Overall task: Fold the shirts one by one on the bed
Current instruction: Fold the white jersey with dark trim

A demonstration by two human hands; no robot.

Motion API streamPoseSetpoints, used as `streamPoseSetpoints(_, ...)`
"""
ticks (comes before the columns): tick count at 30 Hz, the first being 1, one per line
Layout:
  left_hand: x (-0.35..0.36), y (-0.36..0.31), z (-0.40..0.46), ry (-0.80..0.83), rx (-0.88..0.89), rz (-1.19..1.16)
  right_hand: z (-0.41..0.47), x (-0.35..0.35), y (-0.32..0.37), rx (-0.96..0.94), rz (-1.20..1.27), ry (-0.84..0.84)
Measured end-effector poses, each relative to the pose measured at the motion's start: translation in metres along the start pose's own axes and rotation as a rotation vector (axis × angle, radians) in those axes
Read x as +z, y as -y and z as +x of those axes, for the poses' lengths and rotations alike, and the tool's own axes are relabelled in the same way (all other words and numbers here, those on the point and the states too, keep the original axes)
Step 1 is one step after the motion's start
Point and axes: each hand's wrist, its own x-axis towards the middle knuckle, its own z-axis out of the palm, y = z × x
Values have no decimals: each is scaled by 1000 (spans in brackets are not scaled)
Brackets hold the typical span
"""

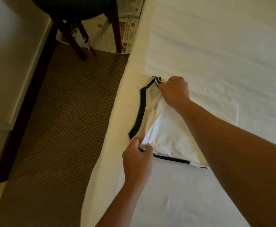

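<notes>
White, dark-trimmed shirt [165, 128] lies mid-frame near the bed [215, 46] edge, left hand [136, 163] and right hand [175, 90] each pinching a trimmed corner; soft, light cloth likely handles best held at those edges.

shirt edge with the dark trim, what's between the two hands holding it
In the head view, the left hand and right hand each pinch the white shirt; between them runs its dark-trimmed edge, lying on the bed.
</notes>
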Motion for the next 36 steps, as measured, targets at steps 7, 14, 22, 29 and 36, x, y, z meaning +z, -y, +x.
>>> streamPoseSetpoints(7, -14, 2, 9, -17, -50, 108, -2, 20, 10, -14, -52, 104)
streamPoseSetpoints(14, -24, 3, 11, -151, 6, 417, -6, -3, -19, -25, 501, 121)
streamPoseSetpoints(22, 59, -61, 73, -21, 731, 685, -22, -49, -124, -312, -196, -395)
streamPoseSetpoints(29, 80, -48, 139, 170, 713, 1222, -21, -82, -196, -193, -727, 1)
streamPoseSetpoints(36, 87, -43, 105, 116, 684, 1167, -33, -85, -200, -214, -626, -37)
